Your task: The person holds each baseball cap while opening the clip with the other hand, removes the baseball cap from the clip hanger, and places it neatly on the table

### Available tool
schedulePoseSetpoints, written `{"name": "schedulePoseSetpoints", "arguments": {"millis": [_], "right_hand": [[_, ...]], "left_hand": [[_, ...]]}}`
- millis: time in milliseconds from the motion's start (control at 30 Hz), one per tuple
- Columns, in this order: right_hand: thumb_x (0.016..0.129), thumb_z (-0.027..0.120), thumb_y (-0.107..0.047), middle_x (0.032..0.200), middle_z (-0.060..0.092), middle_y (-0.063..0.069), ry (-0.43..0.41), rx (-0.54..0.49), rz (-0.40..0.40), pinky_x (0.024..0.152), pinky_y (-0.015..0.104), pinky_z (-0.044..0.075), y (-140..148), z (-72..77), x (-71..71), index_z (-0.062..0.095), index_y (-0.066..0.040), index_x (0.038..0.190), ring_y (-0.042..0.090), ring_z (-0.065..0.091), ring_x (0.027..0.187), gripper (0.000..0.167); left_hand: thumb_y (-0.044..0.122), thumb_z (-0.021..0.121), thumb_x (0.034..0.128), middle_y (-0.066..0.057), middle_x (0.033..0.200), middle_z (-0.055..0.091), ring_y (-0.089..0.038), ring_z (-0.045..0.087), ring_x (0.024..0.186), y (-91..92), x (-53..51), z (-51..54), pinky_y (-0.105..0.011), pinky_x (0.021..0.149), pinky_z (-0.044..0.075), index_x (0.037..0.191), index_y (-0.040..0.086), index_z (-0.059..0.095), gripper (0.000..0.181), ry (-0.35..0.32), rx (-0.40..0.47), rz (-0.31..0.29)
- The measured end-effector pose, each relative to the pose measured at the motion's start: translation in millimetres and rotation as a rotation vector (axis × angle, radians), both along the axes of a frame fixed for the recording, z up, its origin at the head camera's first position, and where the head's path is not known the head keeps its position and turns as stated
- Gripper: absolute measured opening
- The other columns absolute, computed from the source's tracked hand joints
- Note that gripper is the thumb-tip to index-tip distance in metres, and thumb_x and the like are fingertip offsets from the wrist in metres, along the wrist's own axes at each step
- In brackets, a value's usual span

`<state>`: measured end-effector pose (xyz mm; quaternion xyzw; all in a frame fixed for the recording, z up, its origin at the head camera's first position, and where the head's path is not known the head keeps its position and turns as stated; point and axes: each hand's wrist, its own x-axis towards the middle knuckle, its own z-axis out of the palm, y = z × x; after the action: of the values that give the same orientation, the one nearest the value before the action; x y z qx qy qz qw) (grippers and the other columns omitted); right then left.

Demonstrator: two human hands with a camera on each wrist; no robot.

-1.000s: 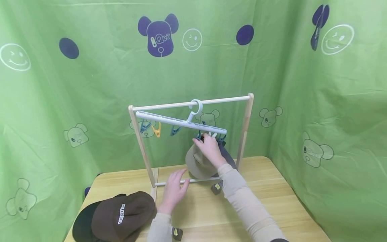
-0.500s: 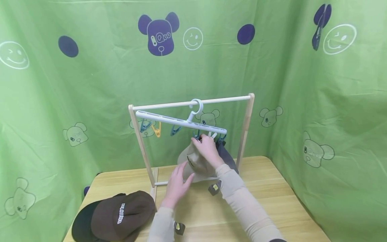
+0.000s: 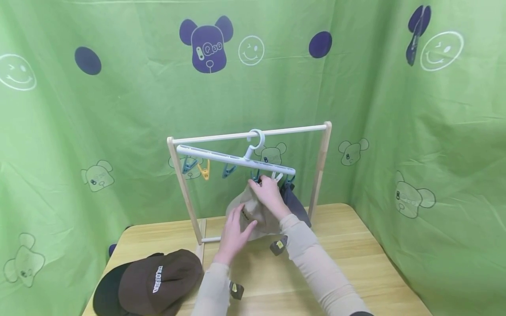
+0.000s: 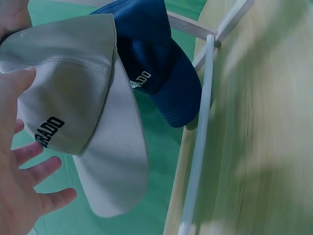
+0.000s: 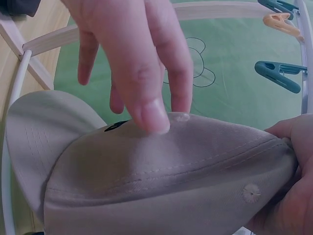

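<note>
A beige cap (image 3: 257,213) with dark lettering hangs under the right half of a pale blue clip hanger (image 3: 237,160). My right hand (image 3: 270,196) pinches its upper edge just below the clips; the right wrist view shows the fabric (image 5: 161,181) gathered between thumb and fingers. My left hand (image 3: 233,235) has its fingers spread, and in the right wrist view its thumb touches the crown. A navy cap (image 4: 164,73) hangs behind, at the hanger's right end (image 3: 291,172). Whether a clip bites the beige cap, I cannot tell.
The hanger hooks over a wooden rack's top rail (image 3: 213,138) and tilts down to the right. Blue and yellow clips (image 3: 204,169) hang along its left half. A brown cap (image 3: 158,281) with a black brim lies on the table (image 3: 356,263) at front left.
My left hand has moved up and right to the beige cap. The cap has swung left, its crown turning, while my right hand has shifted slightly left, still pinching it.
</note>
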<state>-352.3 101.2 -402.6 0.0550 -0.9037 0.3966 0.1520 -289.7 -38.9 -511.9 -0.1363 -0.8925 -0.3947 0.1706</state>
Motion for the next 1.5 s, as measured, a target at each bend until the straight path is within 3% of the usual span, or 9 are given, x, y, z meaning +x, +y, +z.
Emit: {"name": "schedulePoseSetpoints", "arguments": {"millis": [267, 567, 1000, 1233, 1500], "right_hand": [[0.094, 0.056, -0.037, 0.079, 0.064, 0.015, -0.044, -0.02, 0.001, 0.051, 0.026, 0.046, -3, 2.2, 0.1, 0.062, 0.001, 0.095, 0.021, 0.056, 0.062, 0.039], [0.093, 0.057, -0.036, 0.077, 0.063, 0.013, -0.061, -0.059, 0.01, 0.049, 0.024, 0.044, -6, 1.1, -1.2, 0.061, -0.001, 0.089, 0.019, 0.054, 0.059, 0.035], [0.096, 0.052, -0.041, 0.064, 0.053, 0.004, -0.059, -0.129, 0.012, 0.045, 0.022, 0.037, -14, 4.3, 2.8, 0.057, -0.007, 0.077, 0.014, 0.044, 0.051, 0.04], [0.097, 0.052, -0.039, 0.061, 0.052, -0.001, -0.084, -0.216, 0.058, 0.043, 0.021, 0.037, -17, 3.0, 5.2, 0.056, -0.01, 0.076, 0.011, 0.043, 0.048, 0.036], [0.096, 0.053, -0.038, 0.069, 0.061, 0.008, -0.065, -0.181, 0.022, 0.05, 0.023, 0.042, -18, 5.3, 3.8, 0.061, -0.006, 0.079, 0.016, 0.051, 0.056, 0.037]], "left_hand": [[0.056, 0.06, 0.0889, -0.016, 0.151, 0.039, -0.034, 0.045, 0.135, 1.3, -5.2, 1.5, -0.052, 0.111, 0.04, 0.151, 0.014, 0.032, 0.08, -0.023, 0.071, 0.003], [0.053, 0.064, 0.0872, -0.018, 0.155, 0.032, -0.035, 0.041, 0.139, 3.7, -10.3, 3.2, -0.054, 0.111, 0.039, 0.149, 0.012, 0.035, 0.08, 0.022, 0.107, -0.009], [0.026, 0.068, 0.0891, -0.019, 0.151, 0.037, -0.034, 0.044, 0.137, 7.0, -15.2, 5.3, -0.048, 0.112, 0.04, 0.134, 0.004, 0.049, 0.053, 0.141, 0.208, -0.015], [0.007, 0.062, 0.0883, -0.019, 0.144, 0.046, -0.034, 0.047, 0.133, 7.1, -17.2, 4.8, -0.047, 0.113, 0.04, 0.124, 0.003, 0.056, 0.037, 0.223, 0.18, 0.041], [-0.003, 0.056, 0.0892, -0.016, 0.132, 0.059, -0.032, 0.055, 0.126, 7.9, -16.4, 7.7, -0.043, 0.111, 0.043, 0.114, 0.002, 0.063, 0.026, 0.312, 0.206, 0.12]]}}
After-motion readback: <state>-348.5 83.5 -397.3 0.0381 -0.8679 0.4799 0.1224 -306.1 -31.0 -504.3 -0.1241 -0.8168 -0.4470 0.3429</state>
